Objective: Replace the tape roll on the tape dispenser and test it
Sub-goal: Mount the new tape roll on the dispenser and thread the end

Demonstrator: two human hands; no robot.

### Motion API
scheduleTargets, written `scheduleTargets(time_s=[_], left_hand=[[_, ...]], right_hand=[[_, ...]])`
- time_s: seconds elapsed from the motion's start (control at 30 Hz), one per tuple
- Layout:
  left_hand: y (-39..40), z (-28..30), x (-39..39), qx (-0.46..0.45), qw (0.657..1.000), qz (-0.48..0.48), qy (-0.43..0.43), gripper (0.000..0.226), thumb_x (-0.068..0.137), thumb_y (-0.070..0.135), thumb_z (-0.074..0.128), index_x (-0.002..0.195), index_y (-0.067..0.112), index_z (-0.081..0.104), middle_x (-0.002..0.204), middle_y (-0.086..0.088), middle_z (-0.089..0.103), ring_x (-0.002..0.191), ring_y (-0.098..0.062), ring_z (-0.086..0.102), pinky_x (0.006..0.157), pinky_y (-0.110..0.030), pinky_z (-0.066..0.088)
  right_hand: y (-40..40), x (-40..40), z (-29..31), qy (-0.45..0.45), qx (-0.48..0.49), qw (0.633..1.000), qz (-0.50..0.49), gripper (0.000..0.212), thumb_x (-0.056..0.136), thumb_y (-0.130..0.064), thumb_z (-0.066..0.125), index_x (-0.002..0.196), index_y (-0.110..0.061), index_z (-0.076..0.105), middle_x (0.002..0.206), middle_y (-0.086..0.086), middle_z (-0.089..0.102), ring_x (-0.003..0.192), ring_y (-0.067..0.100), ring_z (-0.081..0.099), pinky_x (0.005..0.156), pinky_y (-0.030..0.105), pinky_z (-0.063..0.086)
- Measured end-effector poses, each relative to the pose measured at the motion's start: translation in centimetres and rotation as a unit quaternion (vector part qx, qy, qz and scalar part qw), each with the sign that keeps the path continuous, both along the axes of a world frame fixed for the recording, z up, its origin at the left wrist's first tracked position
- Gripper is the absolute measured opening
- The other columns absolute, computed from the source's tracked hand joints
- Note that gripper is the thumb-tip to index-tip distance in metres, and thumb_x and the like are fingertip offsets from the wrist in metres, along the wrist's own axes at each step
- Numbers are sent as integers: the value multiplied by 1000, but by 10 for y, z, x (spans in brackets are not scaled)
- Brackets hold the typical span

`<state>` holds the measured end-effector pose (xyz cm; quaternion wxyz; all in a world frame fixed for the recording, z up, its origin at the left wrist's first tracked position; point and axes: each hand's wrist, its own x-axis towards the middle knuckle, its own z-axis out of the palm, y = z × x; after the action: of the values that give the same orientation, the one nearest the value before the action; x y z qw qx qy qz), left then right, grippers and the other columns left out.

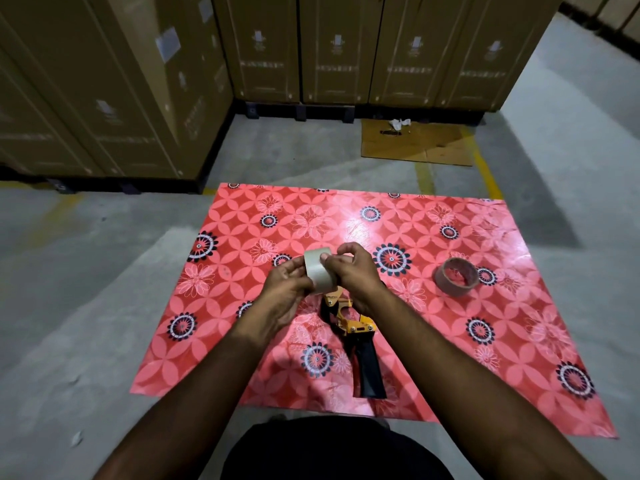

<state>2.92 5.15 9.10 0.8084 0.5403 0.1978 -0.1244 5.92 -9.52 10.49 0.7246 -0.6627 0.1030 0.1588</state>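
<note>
Both hands are up over the middle of the frame with the fresh tape roll (318, 270) between them; the left hand (287, 289) is closed around the roll's near side, cupping it on edge, while the right hand (353, 268) is curled against its far side with the thumb pressed on the outer wrap, fingers bent in, seemingly picking for the loose end; whether any tape has lifted I cannot tell, the strip being too pale to make out; just below the hands, toward lower centre, the tape dispenser (353, 327) lies on its side on the red patterned sheet (450, 341), orange frame away from the person and black handle toward them, its hub apparently bare though partly hidden by the right wrist; the spent cardboard core (456, 276) sits well apart at centre right; the risks from here, as I judge them, are a torn or split end if the nail digs in at an angle, the freed strip folding back and sticking to itself or to a finger, and the roll going onto the hub the wrong way round, so the sticky face meets the roller and the test pull jams; the dispenser's serrated blade could also catch a fingertip during threading.
</note>
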Motion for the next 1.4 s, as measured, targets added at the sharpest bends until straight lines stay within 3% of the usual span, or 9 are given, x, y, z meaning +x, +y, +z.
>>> scheduleTargets(time_s=[0.17, 0.3, 0.43, 0.63, 0.77, 0.9, 1.1, 1.23, 1.4], left_hand=[[6, 2, 7, -19, 998, 65, 6, 26, 96, 17, 59, 113, -2, 65, 102, -21, 68, 87, -28, 66, 79, -44, 55], [10, 0, 7, 24, 999, 35, 1, 32, 88, -8, 61, 119, -4, 61, 112, -21, 65, 100, -32, 64, 77, -37, 57], [5, 3, 1, 20, 1000, -9, -18, 45, 81, -25, 53, 120, -4, 58, 101, -15, 68, 89, -24, 68, 66, -26, 58], [3, 5, 11, 9, 997, 68, 26, 30, 96, 27, 60, 107, 1, 67, 99, -21, 70, 86, -31, 68, 79, -47, 56], [6, 4, 12, 10, 998, 65, 22, 11, 93, 6, 62, 100, 0, 66, 104, -22, 68, 91, -32, 67, 66, -38, 59], [1, 6, 5, 20, 999, 27, 3, 22, 87, -9, 63, 107, 0, 66, 96, -12, 70, 86, -23, 69, 59, -23, 56], [1, -1, 3, 20, 999, 36, -17, 56, 74, -31, 52, 123, -4, 58, 109, -20, 67, 93, -28, 68, 65, -28, 59], [-5, 4, 1, 217, 973, 62, -54, 55, 80, -7, 58, 130, 15, 52, 119, -9, 60, 98, -20, 62, 68, -29, 54], [12, 2, 1, 443, 859, -51, -253, 29, 86, 18, 70, 113, 28, 70, 117, 9, 57, 111, -9, 54, 85, -23, 46]], right_hand=[[-2, -4, -5, 7, -1, 996, 91, 44, 83, 24, 57, 112, -9, 55, 111, 11, 70, 97, 23, 67, 58, 24, 54], [-7, 1, -9, 14, 29, 995, 91, 42, 86, 12, 62, 127, 3, 57, 119, 23, 68, 103, 32, 67, 85, 42, 57], [-5, 7, -5, 5, 8, 999, 45, 34, 87, -12, 77, 115, 4, 66, 107, 25, 73, 95, 35, 70, 85, 48, 58], [-5, 2, -8, -18, -27, 990, 139, 49, 76, 27, 63, 117, 1, 62, 100, 15, 71, 87, 24, 69, 70, 32, 60], [-2, 4, -11, -13, -11, 995, 101, 34, 82, 14, 68, 113, 1, 66, 100, 17, 74, 85, 23, 71, 66, 28, 58], [0, 10, -10, -12, -65, 997, 32, 29, 83, -28, 80, 99, -4, 74, 97, 18, 76, 93, 37, 73, 78, 55, 61], [-7, 8, -8, -2, -17, 994, 105, 39, 80, 18, 70, 117, 6, 64, 100, 16, 75, 85, 25, 72, 73, 34, 62], [-4, 6, -11, -7, -2, 994, 109, 42, 82, 18, 68, 121, 7, 63, 111, 24, 72, 92, 29, 72, 80, 38, 62], [-10, 7, -13, -21, -6, 991, 135, 24, 87, 4, 71, 107, -8, 70, 104, 17, 77, 95, 30, 74, 87, 44, 60]])
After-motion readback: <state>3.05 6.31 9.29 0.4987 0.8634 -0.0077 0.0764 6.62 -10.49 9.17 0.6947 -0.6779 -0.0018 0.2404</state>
